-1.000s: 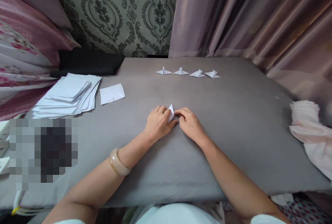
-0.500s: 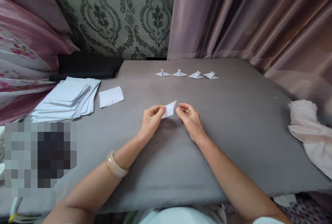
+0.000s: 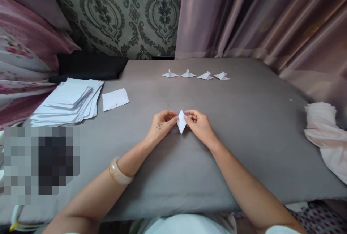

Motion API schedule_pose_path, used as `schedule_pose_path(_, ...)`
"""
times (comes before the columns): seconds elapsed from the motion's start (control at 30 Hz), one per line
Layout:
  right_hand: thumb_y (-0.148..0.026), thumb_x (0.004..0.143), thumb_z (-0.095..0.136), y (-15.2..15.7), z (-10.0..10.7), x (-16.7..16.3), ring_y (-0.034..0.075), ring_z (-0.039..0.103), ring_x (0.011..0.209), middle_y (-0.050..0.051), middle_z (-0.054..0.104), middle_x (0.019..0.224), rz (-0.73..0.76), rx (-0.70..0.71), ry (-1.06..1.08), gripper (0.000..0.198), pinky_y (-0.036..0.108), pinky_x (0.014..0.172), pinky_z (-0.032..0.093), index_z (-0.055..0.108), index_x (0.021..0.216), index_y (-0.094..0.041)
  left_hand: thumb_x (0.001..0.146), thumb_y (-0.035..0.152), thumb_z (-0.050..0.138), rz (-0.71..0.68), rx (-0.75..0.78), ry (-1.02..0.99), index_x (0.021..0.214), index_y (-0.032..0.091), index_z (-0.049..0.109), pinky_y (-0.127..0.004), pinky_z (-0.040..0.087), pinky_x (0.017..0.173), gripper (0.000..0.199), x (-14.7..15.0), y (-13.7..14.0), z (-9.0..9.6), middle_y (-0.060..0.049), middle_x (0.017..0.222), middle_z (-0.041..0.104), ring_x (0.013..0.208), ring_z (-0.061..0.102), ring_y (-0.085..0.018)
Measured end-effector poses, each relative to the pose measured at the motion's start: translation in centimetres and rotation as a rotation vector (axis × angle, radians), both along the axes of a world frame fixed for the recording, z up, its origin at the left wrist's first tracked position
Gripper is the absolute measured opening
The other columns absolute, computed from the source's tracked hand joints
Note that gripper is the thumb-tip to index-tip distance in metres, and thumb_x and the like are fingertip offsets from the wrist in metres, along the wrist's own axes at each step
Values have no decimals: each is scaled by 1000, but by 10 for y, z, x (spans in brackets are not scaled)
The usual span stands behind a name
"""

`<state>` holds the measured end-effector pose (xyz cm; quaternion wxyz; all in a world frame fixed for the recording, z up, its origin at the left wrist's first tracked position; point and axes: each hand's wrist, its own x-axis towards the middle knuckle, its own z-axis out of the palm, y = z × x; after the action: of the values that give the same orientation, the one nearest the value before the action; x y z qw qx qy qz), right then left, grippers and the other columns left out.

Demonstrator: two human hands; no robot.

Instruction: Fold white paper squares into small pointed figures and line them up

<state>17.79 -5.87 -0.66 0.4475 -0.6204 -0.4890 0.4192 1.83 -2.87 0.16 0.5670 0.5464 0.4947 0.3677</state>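
Note:
A small white folded paper (image 3: 181, 122) in a diamond shape is held between my two hands, its points up and down, over the middle of the table. My left hand (image 3: 162, 123) pinches its left corner between thumb and fingers. On the opposite corner, my right hand (image 3: 199, 123) has thumb and fingers closed. Farther back stand several folded paper birds in a row, among them one at the left end (image 3: 170, 74) and one at the right end (image 3: 221, 76).
A stack of white paper sheets (image 3: 63, 100) lies at the left, with a single sheet (image 3: 115, 100) beside it. Black folded cloth (image 3: 92, 67) rests behind the stack. Pale pink fabric (image 3: 322, 125) is bunched at the right edge of the grey-covered table (image 3: 257, 136).
The folded paper has turned from a slanted position to an upright diamond. My right hand, apart from it before, has moved onto its right corner.

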Motion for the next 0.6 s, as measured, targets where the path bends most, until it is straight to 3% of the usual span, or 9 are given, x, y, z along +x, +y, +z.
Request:
schedule_pose_path(0.3, -21, 83, 53, -3, 1, -6, 15, 59, 72, 5, 64, 86, 44, 146, -569, 13, 29, 72, 45, 66, 85, -19, 83, 20, 53, -165, 396, 490, 85, 17, 68, -24, 42, 64, 15, -1, -2, -1, -2, 70, 63, 64, 55, -12)
schedule_pose_path(0.47, -13, 83, 49, -6, 2, 3, 12, 57, 75, 5, 60, 96, 158, 154, -603, 21, 25, 72, 44, 67, 90, -20, 83, 15, 49, -223, 613, 563, 93, 16, 67, -26, 45, 69, 21, -6, 1, -10, -7, 91, 59, 75, 54, -14)
schedule_pose_path(0.6, -9, 80, 48, -11, 9, 15, 11, 57, 76, 3, 61, 100, 286, 138, -598, 30, 25, 73, 44, 67, 99, -23, 75, 12, 54, -288, 567, 566, 99, 15, 68, -27, 47, 70, 28, -12, -1, -5, -7, 92, 54, 76, 53, -15)
